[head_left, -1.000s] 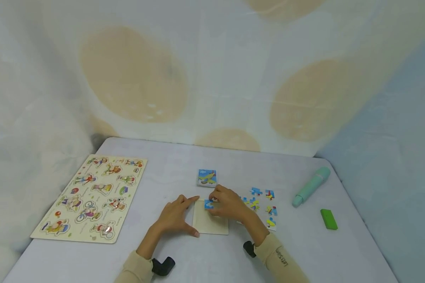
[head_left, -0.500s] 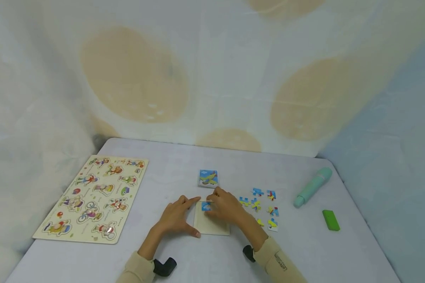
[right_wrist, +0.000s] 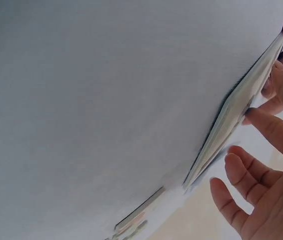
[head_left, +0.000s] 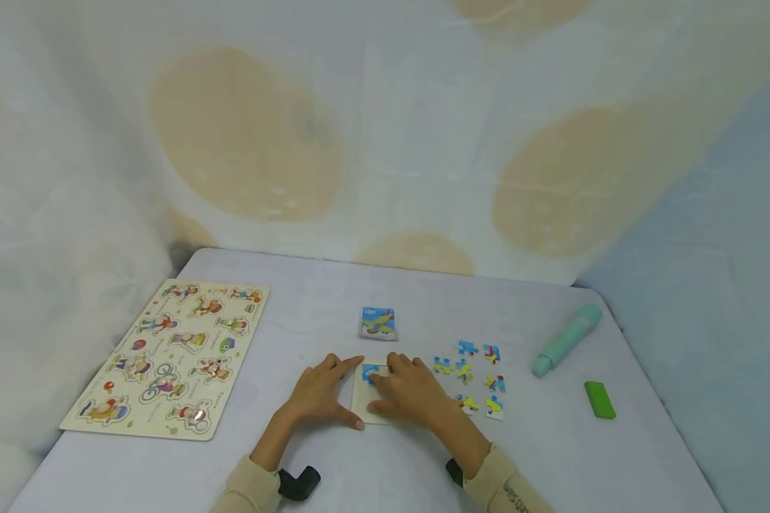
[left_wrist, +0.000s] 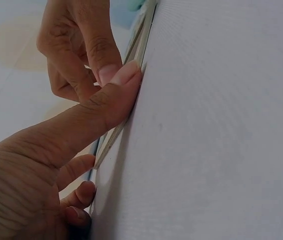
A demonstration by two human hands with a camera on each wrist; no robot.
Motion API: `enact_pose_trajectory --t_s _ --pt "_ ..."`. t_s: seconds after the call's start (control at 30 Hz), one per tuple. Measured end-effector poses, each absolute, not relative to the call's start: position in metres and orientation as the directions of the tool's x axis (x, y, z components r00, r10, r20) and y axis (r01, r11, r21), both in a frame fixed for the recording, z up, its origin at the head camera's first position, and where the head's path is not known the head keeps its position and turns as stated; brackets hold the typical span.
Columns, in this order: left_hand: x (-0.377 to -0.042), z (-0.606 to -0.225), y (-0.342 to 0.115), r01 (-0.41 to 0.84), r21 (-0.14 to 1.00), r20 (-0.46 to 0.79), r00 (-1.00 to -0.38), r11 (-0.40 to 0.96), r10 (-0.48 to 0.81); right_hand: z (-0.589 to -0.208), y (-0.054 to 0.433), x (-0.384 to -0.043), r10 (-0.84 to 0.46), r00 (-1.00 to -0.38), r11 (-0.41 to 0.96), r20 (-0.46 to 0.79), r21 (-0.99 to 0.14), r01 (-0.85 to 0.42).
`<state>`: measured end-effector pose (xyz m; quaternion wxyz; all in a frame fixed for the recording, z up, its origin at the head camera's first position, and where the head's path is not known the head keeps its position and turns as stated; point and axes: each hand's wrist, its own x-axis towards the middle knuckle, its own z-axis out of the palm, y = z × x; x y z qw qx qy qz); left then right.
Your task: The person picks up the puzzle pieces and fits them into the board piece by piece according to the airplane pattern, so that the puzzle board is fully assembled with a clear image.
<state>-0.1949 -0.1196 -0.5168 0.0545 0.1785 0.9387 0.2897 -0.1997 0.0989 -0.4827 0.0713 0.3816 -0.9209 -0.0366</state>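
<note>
A small square wooden puzzle tray (head_left: 362, 410) lies flat on the table, and one blue jigsaw piece (head_left: 368, 370) sits in its upper left corner. My left hand (head_left: 317, 394) spans the tray's left side, index fingertip by the far corner and straight thumb by the near one. In the left wrist view, that thumb (left_wrist: 101, 105) rests along the tray's edge. Over the tray, the right hand (head_left: 413, 390) touches the blue piece with an extended index finger. The right wrist view shows its other fingers (right_wrist: 249, 172) loosely bent, holding nothing.
Several loose jigsaw pieces (head_left: 464, 373) lie right of the tray. A square airplane picture (head_left: 378, 323) lies behind it. A large board with figures (head_left: 167, 356) is at the left. At the right are a mint-green cylinder (head_left: 566, 340) and a green block (head_left: 599, 400).
The right hand has let go of the blue piece, which has moved slightly left into the tray's corner, and now touches it with the index finger. The left hand stays in place.
</note>
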Motion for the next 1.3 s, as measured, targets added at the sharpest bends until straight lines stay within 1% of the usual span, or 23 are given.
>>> enact_pose_trajectory --t_s 0.33,0.6,0.73,0.93,1.07,1.13,1.23,1.3 --pt "-0.194 -0.516 -0.118 0.312 0.559 0.011 -0.929 0.768 0.37 -0.483 0.097 -0.199 -0.692 -0.715 0.721 0.099 0.128 -0.681" --pt "-0.195 -0.519 -0.119 0.316 0.553 0.02 -0.93 0.771 0.367 -0.482 0.096 -0.201 -0.673 -0.738 0.74 0.057 0.08 -0.668" --pt "-0.195 -0.52 -0.12 0.322 0.546 0.026 -0.929 0.773 0.369 -0.475 0.099 -0.203 -0.658 -0.751 0.752 0.046 -0.004 -0.659" --pt "-0.195 -0.519 -0.121 0.32 0.541 0.027 -0.931 0.777 0.364 -0.471 0.114 -0.214 -0.62 -0.779 0.766 0.091 -0.147 -0.626" --pt "-0.194 -0.52 -0.121 0.311 0.542 0.02 -0.934 0.781 0.357 -0.474 0.127 -0.222 -0.545 -0.832 0.771 0.1 -0.33 -0.545" --pt "-0.195 -0.52 -0.121 0.307 0.544 0.015 -0.934 0.781 0.356 -0.476 0.133 -0.225 -0.499 -0.86 0.77 0.105 -0.402 -0.496" --pt "-0.195 -0.52 -0.12 0.301 0.543 0.01 -0.936 0.784 0.352 -0.481 0.143 -0.229 -0.424 -0.9 0.784 0.102 -0.457 -0.421" --pt "-0.195 -0.519 -0.12 0.305 0.545 0.016 -0.935 0.781 0.353 -0.483 0.15 -0.232 -0.379 -0.92 0.798 0.098 -0.469 -0.378"
